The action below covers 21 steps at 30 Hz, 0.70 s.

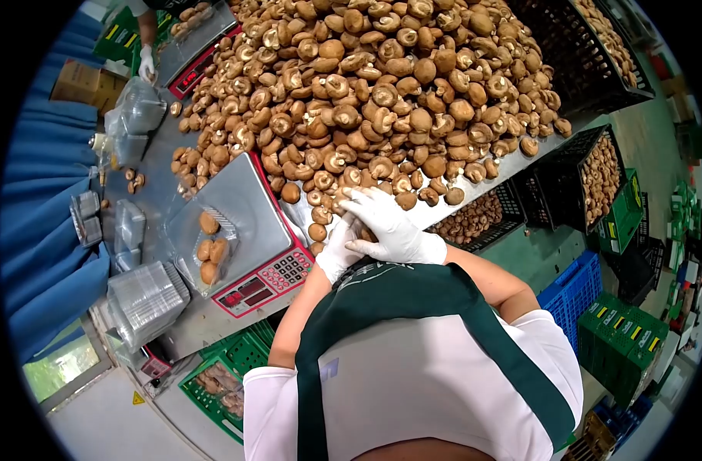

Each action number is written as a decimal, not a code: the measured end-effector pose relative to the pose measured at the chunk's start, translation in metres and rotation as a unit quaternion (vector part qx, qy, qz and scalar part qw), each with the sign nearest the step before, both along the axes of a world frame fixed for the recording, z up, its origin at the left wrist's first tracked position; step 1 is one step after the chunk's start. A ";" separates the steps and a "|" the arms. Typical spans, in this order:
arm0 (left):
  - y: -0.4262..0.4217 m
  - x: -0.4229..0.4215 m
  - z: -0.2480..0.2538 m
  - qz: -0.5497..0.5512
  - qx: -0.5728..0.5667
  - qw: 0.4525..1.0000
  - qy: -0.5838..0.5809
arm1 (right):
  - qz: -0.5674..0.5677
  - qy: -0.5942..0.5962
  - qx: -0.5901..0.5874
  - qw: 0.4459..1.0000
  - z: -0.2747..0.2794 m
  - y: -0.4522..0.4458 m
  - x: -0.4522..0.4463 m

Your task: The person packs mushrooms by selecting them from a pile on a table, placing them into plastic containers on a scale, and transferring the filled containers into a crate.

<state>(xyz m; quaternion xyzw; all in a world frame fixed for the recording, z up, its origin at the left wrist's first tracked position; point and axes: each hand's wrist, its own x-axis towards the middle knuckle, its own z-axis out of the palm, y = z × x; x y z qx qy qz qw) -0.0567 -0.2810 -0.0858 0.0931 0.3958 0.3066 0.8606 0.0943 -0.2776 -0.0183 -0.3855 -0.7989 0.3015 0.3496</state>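
Note:
Both my hands wear white gloves and meet at the front edge of a large heap of brown shiitake mushrooms (382, 96). My left hand (337, 250) is curled, and a bit of brown mushroom (364, 233) shows between it and the other hand. Over it lies my right hand (393, 225), its fingers stretched toward the nearest mushrooms and its thumb apart. To the left, a red-framed scale (270, 240) carries a clear plastic tray (226, 244) with several mushrooms in it. The scale's display digits are too small to read.
Stacked clear trays (147, 303) stand left of the scale. Beyond them hangs a blue curtain (51, 192). Another person's gloved hand (147, 63) is near a second scale (191, 77). Black crates (566, 180) of mushrooms and a green crate (620, 342) line the right side.

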 end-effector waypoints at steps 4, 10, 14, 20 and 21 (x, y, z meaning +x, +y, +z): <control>-0.007 -0.013 -0.032 -0.040 0.128 0.991 0.027 | -0.016 -0.047 0.018 0.999 -0.002 0.007 -0.010; 0.009 -0.020 0.003 -0.145 -0.001 0.985 -0.096 | -0.176 0.036 0.030 0.983 -0.003 0.029 -0.002; 0.009 -0.035 0.020 0.018 0.016 0.949 -0.313 | -0.261 -0.220 -0.066 0.938 -0.026 0.042 0.019; -0.005 -0.058 0.030 0.164 -0.055 0.977 -0.122 | -0.290 -0.236 -0.012 0.927 -0.075 0.049 0.025; -0.007 -0.065 0.024 0.121 -0.015 0.974 -0.190 | -0.307 -0.200 -0.019 0.930 -0.079 0.049 0.029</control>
